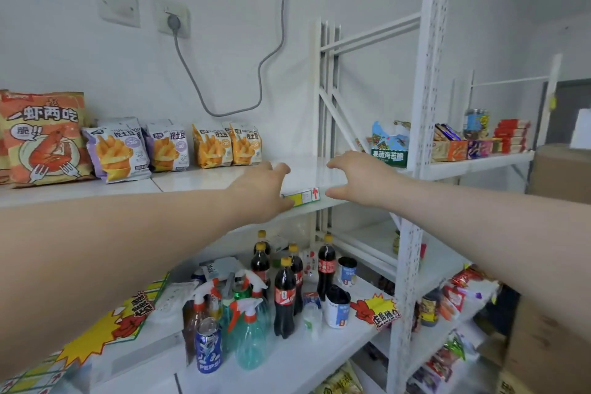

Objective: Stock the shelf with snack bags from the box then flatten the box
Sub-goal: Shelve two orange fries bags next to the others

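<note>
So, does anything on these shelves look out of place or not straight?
Yes. On the lower shelf, spray bottles stand mixed among the cola bottles and a Pepsi can, odd company for drinks. On the upper shelf, the leftmost purple fries bag leans out of line.

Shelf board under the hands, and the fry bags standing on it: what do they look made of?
Shelf board: smooth, glossy white and faintly reflective; probably painted metal, possibly laminate. Fry bags: thin printed plastic film, by the look; slightly shiny, puffed and creased.
</note>
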